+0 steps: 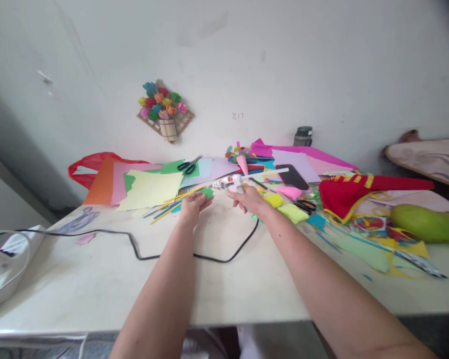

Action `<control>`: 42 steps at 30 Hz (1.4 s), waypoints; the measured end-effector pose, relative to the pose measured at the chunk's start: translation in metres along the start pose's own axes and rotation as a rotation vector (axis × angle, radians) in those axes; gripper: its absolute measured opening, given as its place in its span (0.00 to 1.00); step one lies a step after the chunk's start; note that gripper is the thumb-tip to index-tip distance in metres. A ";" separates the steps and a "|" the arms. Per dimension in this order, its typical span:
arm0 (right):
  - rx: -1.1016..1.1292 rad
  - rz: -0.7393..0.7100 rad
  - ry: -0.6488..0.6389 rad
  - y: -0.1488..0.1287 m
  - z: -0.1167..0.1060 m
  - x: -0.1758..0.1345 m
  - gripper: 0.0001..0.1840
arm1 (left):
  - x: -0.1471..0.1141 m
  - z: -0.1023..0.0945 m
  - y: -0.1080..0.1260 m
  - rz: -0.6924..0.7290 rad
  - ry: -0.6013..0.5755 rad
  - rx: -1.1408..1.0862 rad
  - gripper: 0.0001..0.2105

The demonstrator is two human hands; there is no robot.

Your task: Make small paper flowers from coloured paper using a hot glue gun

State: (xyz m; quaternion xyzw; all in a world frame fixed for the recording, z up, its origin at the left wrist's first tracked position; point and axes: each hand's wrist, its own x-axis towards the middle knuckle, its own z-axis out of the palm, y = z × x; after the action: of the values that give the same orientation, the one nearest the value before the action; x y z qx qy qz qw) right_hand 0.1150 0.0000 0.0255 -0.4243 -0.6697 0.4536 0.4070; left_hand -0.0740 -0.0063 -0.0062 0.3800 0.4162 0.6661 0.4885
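Note:
My left hand (194, 203) pinches a small green paper cutout (208, 192) above the middle of the table. Close to it on the right, my right hand (250, 197) is closed around a white hot glue gun (237, 179). The gun's nozzle end points left toward the green cutout; I cannot make out whether they touch. A long whitish glue stick (271, 173) sticks out behind the gun to the right. A black cord (224, 261) runs under my forearms toward the left. Thin yellow strips (168, 210) lie just left of my left hand.
Coloured paper sheets (149, 188) and blue-handled scissors (189, 166) lie at the back left. A phone (292, 177), black scissors (306, 205), paper scraps (362, 249), a red cloth (338, 197) and a green fruit (419, 223) lie right. A power strip (13, 254) stands left.

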 end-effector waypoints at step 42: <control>-0.199 0.062 -0.015 0.001 -0.001 0.001 0.18 | -0.002 0.000 0.002 -0.067 -0.047 0.045 0.02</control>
State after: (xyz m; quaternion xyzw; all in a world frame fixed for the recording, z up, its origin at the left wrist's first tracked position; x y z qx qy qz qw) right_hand 0.1152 0.0014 0.0252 -0.4798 -0.7010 0.4005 0.3434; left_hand -0.0739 -0.0086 -0.0047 0.3925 0.4318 0.6308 0.5115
